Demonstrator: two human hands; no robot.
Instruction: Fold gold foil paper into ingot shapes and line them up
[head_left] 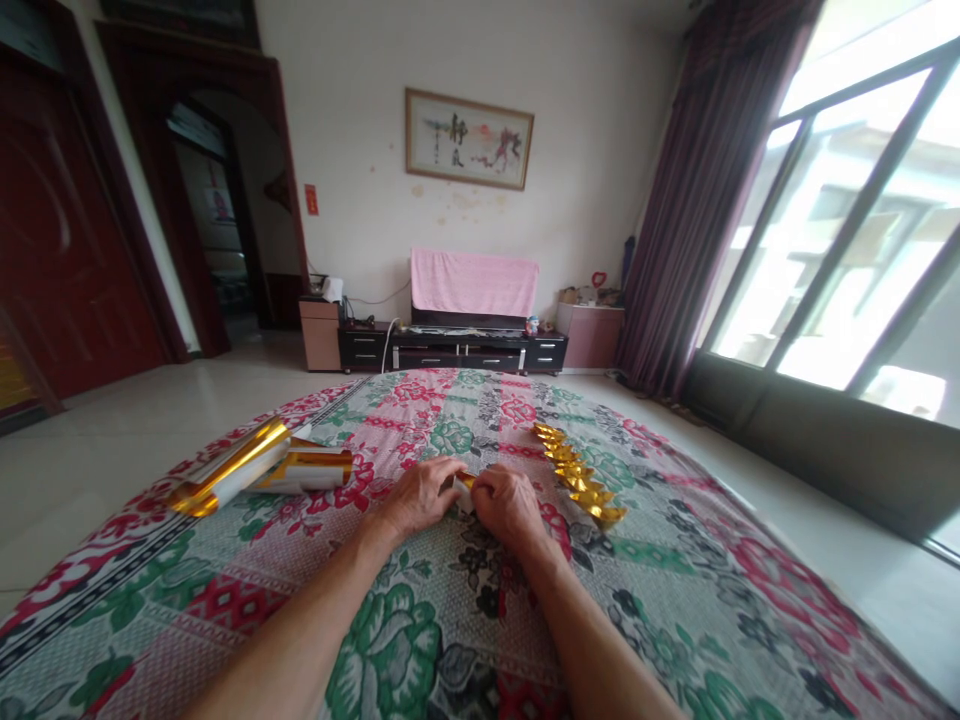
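Note:
A small piece of gold and white foil paper [466, 482] shows between my two hands, low over the middle of the cloth; its lower part is partly hidden. My left hand [421, 492] has its thumb and fingers closed at the left end of the paper. On the other end, my right hand [510, 505] is curled with bent fingers. Right of my right hand stands a row of several folded gold paper ingots [574, 470], set close together. To the left lie curled sheets of gold foil paper [244, 462], white on the other face.
The floral cloth [390, 630] covers a round table. Beyond it are a low black cabinet [457, 357] and a pink towel [475, 282] draped over a screen. A purple curtain [697, 190] and windows are at right, a red door [71, 220] at left.

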